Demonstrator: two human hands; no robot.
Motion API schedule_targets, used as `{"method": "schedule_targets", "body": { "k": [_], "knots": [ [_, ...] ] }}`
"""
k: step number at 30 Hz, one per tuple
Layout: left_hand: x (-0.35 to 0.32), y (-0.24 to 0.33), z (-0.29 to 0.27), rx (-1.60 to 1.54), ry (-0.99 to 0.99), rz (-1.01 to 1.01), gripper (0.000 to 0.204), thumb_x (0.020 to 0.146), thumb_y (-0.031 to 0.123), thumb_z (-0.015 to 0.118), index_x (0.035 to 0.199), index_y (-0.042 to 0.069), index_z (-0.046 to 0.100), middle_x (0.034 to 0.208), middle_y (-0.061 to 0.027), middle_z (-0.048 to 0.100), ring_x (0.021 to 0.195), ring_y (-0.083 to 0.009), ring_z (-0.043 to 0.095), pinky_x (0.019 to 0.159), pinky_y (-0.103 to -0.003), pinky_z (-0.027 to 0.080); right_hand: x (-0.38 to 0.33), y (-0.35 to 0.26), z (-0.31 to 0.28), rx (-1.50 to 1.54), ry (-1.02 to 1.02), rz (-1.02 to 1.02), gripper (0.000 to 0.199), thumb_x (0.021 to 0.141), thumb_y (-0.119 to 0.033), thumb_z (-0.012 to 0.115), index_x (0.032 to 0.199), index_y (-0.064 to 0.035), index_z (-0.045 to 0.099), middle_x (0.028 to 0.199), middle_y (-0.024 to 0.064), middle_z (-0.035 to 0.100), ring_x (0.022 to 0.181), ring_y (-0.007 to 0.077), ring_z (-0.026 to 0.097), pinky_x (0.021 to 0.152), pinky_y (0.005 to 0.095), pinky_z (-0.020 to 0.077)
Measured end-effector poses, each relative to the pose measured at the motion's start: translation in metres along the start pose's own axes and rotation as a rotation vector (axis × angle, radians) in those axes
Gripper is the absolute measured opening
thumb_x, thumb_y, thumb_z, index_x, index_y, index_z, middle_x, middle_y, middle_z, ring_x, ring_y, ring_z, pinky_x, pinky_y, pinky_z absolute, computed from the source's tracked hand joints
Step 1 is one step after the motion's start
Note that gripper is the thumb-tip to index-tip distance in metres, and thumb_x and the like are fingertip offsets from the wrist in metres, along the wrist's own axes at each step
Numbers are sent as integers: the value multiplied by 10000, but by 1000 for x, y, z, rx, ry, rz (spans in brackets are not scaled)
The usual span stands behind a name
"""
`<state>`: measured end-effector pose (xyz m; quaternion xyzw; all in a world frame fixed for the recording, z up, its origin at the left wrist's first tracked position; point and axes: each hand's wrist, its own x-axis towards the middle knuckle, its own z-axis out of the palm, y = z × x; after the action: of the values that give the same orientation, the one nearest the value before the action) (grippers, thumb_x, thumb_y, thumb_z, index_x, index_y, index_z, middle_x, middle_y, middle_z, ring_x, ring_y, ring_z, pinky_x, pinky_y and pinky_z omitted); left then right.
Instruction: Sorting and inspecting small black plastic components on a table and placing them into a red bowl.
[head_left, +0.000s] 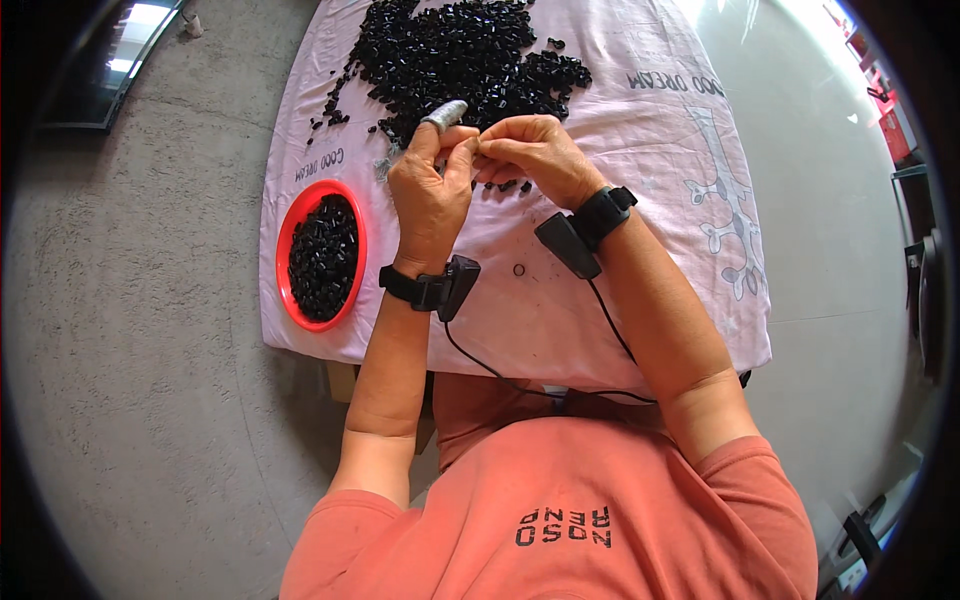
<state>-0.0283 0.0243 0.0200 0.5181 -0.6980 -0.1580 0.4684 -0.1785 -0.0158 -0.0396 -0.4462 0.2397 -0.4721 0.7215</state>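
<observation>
My left hand (432,190) and my right hand (545,155) meet at the near edge of a heap of small, shiny black plastic-looking pieces (450,60). Fingers and thumbs of both hands are pinched together, almost touching. Whatever lies between the fingertips is too small and hidden to name. A silvery grey wrap (445,114) covers one finger of my left hand. Beside that hand lies a small greyish tuft (388,165). A few loose black pieces (508,185) rest on the cloth below my right hand.
A red bowl (283,262) filled with similar black pieces stands at the left of the table, which a pale pink printed cloth (640,290) covers. A small dark ring (519,270) lies nearer me. Cables run from dark wrist devices (570,245) across the cloth's front edge.
</observation>
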Motion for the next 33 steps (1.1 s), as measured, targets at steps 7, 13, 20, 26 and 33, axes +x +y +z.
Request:
{"method": "schedule_targets", "body": {
  "k": [7,13,20,26,33],
  "knots": [
    [-8,-33,-2,190,-94,-70,179,865,22,675,1044,20,683,846,-105,731,746,-188,715,685,-312,558,2,-5,-14,-47,142,-72,183,956,-161,651,1045,-10,704,927,97,731,805,161,724,732,247,585],
    [-11,-31,12,229,-175,-62,142,834,15,658,976,24,669,845,-151,722,787,-308,719,705,-378,559,2,-4,-19,-42,194,-110,174,953,-160,648,1036,-18,705,934,95,729,818,157,722,740,243,581],
    [-10,-34,19,262,-229,25,176,802,-4,633,972,31,658,810,-146,705,761,-331,701,692,-398,550,2,-4,-22,-12,228,-132,157,944,-162,659,1018,-31,706,930,92,729,818,149,718,734,238,577],
    [-9,-28,23,266,-236,-40,135,777,16,659,904,33,616,816,-123,706,763,-329,690,691,-406,546,3,-2,-23,-2,232,-140,153,939,-161,665,1014,-36,709,917,86,728,803,143,717,725,228,573],
    [-12,-28,38,373,-254,-45,201,729,27,710,895,52,599,792,-90,697,790,-315,669,714,-438,537,3,-3,-22,-10,234,-140,152,935,-165,672,1010,-39,711,909,80,727,792,135,715,712,224,573]
  ]
}}
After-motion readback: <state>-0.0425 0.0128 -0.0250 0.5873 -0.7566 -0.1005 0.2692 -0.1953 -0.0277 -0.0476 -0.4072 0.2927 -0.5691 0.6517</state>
